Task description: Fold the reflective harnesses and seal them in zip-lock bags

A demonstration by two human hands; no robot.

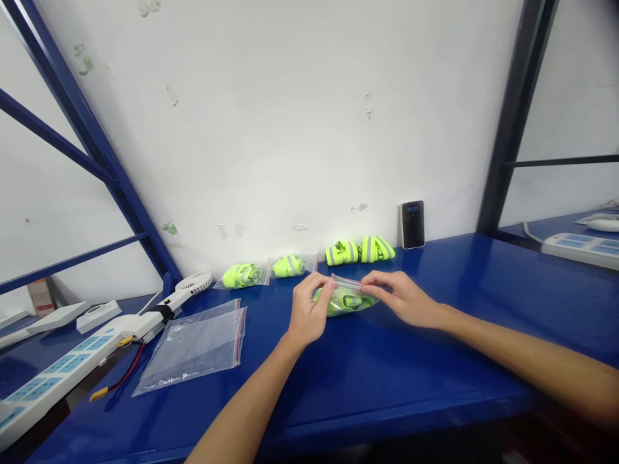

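1. Glossy blue table top (387, 374): lies under both hands and runs on to either side of them.
2. Long white power strip with pale blue sockets (58, 374): well to the left of the left hand, lying at a slant on the table.
3. Flat stack of empty clear plastic bags with red seal strips (198, 345): left of the left hand, apart from it.
4. Left hand (309, 312): thumb and fingers pinched shut on the left end of item 6's top edge.
5. Right hand (403, 299): fingertips pinched on the right end of the same edge.
6. Clear plastic zip bag (345, 298) with a folded neon-yellow reflective band inside: held between the two hands, resting on the table.
7. Loose neon-yellow bands with grey stripes (360, 250): just beyond the hands, against the wall.
8. Two filled small bags (242, 275): beyond and left of the left hand.
9. Small black upright device (412, 224): beyond the right hand, leaning on the wall.
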